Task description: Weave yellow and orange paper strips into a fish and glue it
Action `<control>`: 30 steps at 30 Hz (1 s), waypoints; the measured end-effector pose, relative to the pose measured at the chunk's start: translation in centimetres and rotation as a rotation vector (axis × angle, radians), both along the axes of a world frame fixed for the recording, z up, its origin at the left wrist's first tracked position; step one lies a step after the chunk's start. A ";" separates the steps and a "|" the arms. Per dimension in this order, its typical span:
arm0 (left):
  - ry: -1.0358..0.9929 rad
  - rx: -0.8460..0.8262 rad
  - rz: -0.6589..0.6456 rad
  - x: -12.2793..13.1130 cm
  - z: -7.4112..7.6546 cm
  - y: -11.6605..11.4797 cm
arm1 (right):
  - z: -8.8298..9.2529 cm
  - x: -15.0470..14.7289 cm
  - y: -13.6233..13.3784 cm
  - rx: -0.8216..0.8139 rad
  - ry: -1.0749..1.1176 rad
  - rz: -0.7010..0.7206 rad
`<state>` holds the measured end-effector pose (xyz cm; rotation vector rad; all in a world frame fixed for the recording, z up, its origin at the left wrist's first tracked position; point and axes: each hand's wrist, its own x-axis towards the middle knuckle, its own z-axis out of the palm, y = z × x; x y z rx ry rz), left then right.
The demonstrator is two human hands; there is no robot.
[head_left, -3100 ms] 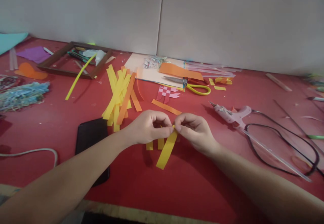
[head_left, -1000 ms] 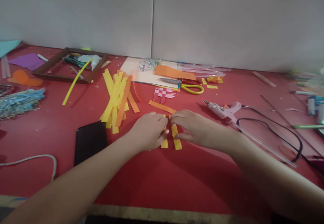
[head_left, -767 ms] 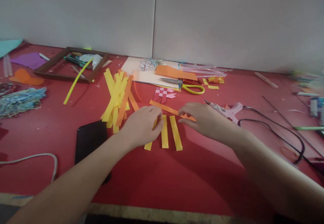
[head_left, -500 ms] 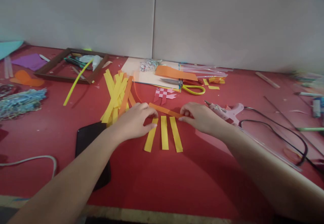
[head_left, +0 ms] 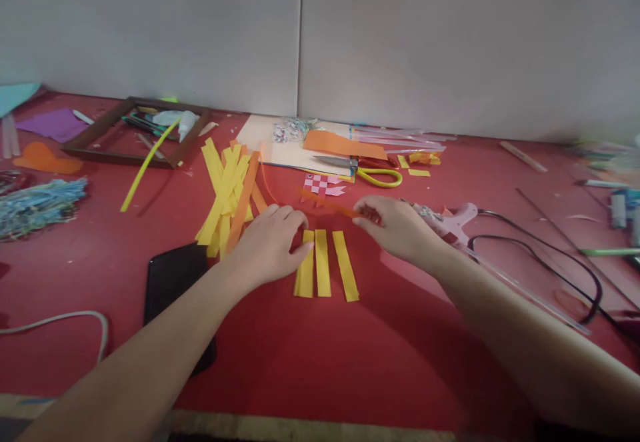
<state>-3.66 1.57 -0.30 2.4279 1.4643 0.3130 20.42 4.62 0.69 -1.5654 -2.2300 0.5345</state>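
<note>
Three yellow paper strips lie side by side on the red table: a left strip [head_left: 305,275], a middle strip [head_left: 323,265] and a right strip [head_left: 346,266]. My left hand [head_left: 273,241] has its thumb and curled fingers at the upper end of the left strip, partly covering it. An orange paper strip [head_left: 330,203] is pinched at its right end by my right hand [head_left: 390,225], its blurred free end slanting up to the left above the yellow strips. Behind it lies a pink and red woven paper fish [head_left: 320,185].
A pile of yellow and orange strips [head_left: 227,189] lies left, beside a black phone [head_left: 173,275]. Scissors [head_left: 377,174] lie behind, on a pad [head_left: 285,152]. A pink glue gun [head_left: 457,222] with its black cord [head_left: 540,245] sits right. A brown frame [head_left: 100,139] stands back left.
The left yellow strip has straightened and shifted closer to the middle one under my left hand. My right hand has swung the orange strip's free end away from my left hand.
</note>
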 end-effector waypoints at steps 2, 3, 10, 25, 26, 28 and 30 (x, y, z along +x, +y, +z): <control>-0.019 -0.007 0.034 0.3 -0.2 -0.1 | 0.2 -0.2 -0.2 0.104 0.191 -0.045; -0.030 -0.002 0.050 0.4 -0.3 -0.1 | 0.4 -0.4 -0.3 0.153 0.309 -0.074; -0.035 0.039 0.049 0.1 0.2 0.2 | 0.6 -0.5 -0.5 0.024 0.777 -0.224; -0.364 0.304 0.242 -0.2 0.0 0.4 | 0.3 -1.1 -0.7 -0.355 0.850 -0.077; -0.480 0.409 0.277 -0.4 0.4 0.3 | 0.4 -1.1 -0.9 -0.387 0.794 -0.016; -0.603 0.572 0.207 -0.7 1.3 0.1 | 0.7 -1.2 -1.3 -0.457 0.684 0.132; -0.587 0.492 -0.026 -0.8 2.1 -0.2 | 1.0 -1.3 -1.8 -0.499 0.616 0.269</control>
